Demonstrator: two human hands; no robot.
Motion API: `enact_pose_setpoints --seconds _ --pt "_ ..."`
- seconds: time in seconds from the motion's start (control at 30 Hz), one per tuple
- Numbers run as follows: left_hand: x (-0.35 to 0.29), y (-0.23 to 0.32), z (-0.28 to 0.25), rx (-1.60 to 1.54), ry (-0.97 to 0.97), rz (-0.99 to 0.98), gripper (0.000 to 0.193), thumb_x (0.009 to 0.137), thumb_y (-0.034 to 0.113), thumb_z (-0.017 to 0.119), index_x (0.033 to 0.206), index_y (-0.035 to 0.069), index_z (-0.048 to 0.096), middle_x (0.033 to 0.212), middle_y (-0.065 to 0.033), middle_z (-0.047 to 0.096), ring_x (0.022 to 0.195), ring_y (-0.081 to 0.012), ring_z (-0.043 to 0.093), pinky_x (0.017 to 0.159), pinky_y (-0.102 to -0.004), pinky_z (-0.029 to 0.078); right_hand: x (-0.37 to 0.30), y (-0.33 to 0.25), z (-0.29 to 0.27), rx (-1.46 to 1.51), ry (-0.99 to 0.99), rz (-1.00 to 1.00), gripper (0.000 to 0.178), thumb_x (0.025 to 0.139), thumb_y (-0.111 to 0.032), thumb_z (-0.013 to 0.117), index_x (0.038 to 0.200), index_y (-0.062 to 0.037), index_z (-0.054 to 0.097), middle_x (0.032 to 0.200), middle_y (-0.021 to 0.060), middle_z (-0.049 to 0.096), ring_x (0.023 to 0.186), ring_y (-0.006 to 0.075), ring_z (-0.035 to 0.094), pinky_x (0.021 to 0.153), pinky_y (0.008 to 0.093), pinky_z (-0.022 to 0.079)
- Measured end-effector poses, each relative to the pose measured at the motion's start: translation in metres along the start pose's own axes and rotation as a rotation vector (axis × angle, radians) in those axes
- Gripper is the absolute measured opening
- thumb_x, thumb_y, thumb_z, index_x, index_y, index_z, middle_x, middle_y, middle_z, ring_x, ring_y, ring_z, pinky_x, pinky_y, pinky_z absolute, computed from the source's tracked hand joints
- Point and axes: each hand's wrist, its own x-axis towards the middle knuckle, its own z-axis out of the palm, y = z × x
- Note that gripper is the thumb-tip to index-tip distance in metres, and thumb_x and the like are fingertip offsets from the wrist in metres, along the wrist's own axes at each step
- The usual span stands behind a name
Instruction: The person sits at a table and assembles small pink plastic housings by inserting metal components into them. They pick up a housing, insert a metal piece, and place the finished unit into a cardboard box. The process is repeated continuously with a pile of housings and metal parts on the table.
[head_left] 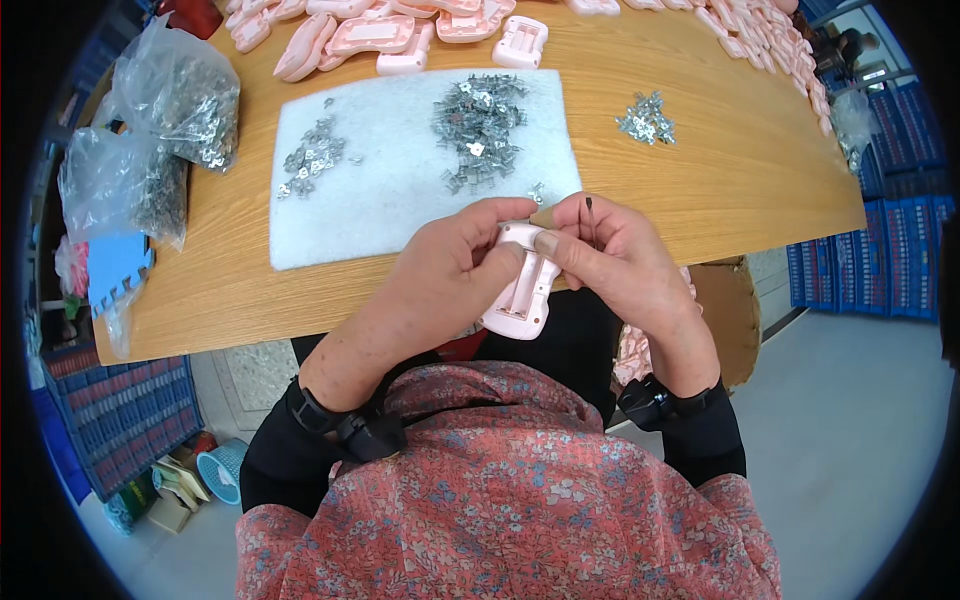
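Observation:
A pale pink plastic housing point(519, 318) with a long battery compartment is held at the table's near edge, its compartment side facing up. My left hand point(455, 255) grips its left side, thumb on the face near the top. My right hand point(610, 250) closes on the upper right, its thumb pressing by the top end of the compartment. A thin dark tool point(589, 205) sticks up between the right fingers; its kind is unclear. Just beyond the hands, a white foam mat point(390, 215) carries a large heap of small metal contact plates point(475, 135) and a smaller heap point(315, 155).
Another pile of metal pieces point(647, 119) lies on the wooden table point(720, 200) right of the mat. More pink housings point(370, 35) are heaped along the far side. Clear bags of metal parts point(190, 110) stand at left. A cardboard box point(730, 320) sits below the table's right side.

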Motion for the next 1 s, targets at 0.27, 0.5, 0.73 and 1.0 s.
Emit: enact_pose_setpoints --seconds 0.27,0.5,0.73,1.0 --pt "0.000 0.006 -0.002 0.267 0.010 0.042 0.037 0.096 0.007 0.049 0.132 0.001 0.055 0.100 -0.0037 0.067 0.088 -0.0070 0.061 0.078 -0.0246 0.052 -0.002 0.008 0.000 0.021 0.001 -0.047 0.018 0.095 -0.016 0.067 0.100 -0.0004 0.062 0.084 -0.0033 0.061 0.072 0.0012 0.053 0.062 0.0185 0.045" --pt "0.002 0.001 0.000 -0.145 0.110 0.042 0.036 0.098 0.009 0.045 0.132 0.001 0.053 0.099 -0.0050 0.064 0.082 -0.0092 0.061 0.071 -0.0251 0.051 -0.001 0.005 0.007 0.223 0.087 -0.121 0.022 0.097 -0.018 0.065 0.108 0.0003 0.061 0.085 -0.0026 0.061 0.069 0.0025 0.051 0.061 0.0185 0.042" --pt "-0.001 0.006 -0.020 -0.880 -0.030 -0.158 0.041 0.104 0.032 0.038 0.135 0.006 0.048 0.079 -0.0006 0.043 0.059 -0.0106 0.040 0.050 -0.0235 0.032 -0.001 0.004 0.015 0.116 0.142 -0.239 0.018 0.097 -0.011 0.063 0.112 0.0000 0.063 0.084 -0.0042 0.059 0.074 0.0014 0.050 0.065 0.0188 0.042" --pt "-0.004 -0.001 -0.021 -1.050 -0.099 -0.169 0.042 0.105 0.033 0.037 0.137 0.008 0.047 0.084 -0.0016 0.046 0.059 -0.0098 0.041 0.050 -0.0218 0.032 0.008 0.005 0.032 -0.009 0.106 -0.392 0.023 0.093 -0.004 0.063 0.116 0.0017 0.065 0.083 -0.0018 0.059 0.073 0.0032 0.051 0.066 0.0213 0.045"
